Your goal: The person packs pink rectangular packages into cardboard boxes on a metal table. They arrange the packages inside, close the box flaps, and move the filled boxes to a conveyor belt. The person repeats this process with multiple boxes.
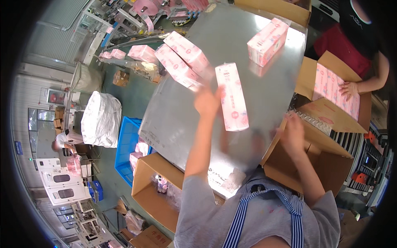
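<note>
On the metal table, my left hand (206, 101) is smeared by motion. It lies between a pink-and-white tissue pack (232, 97) on its right and the near ends of two side-by-side packs (178, 62) beyond it. Whether it touches or grips any of them is not clear. Another tissue pack (268, 42) stands apart toward the far right of the table. My right hand (293, 134) is at the upper edge of an open cardboard box (331, 153), with its slightly blurred fingers curled on the rim. The visible inside of that box shows bare cardboard.
More packs (142, 53) lie on a conveyor at the far left. A co-worker's hand (349, 89) rests on packs in another carton (343, 118) at right. A blue crate (124, 155) and an open carton (142, 182) stand left of me, near a white sack (101, 120).
</note>
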`<state>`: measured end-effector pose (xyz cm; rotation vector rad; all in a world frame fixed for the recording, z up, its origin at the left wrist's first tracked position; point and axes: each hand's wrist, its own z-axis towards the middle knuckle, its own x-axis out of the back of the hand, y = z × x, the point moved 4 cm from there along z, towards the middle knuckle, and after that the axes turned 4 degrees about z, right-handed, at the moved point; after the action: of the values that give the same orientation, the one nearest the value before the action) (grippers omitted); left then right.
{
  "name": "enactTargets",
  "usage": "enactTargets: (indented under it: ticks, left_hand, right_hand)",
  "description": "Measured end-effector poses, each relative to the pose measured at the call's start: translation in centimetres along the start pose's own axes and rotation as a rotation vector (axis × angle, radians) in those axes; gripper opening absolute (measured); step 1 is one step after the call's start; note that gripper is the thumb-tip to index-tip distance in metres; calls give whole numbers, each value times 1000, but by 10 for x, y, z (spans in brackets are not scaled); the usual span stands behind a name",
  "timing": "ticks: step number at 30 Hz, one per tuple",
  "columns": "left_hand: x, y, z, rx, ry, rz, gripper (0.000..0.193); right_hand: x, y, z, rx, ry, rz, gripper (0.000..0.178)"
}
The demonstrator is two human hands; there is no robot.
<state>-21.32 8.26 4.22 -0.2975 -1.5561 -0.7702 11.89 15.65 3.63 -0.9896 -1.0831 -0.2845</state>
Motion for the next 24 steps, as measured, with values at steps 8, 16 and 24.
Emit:
enactTargets:
  ticks: [8, 16, 24]
  left_hand:
    - [6, -44, 132, 49, 169, 270, 28]
    - [14, -74, -15, -332, 148, 104, 10]
    - [4, -143, -102, 141, -283, -947, 64]
  right_hand:
    - [-99, -152, 105, 41, -356, -195, 87]
    - [-58, -121, 82, 40, -411, -217, 85]
    - [-86, -52, 78, -168, -495, 582, 84]
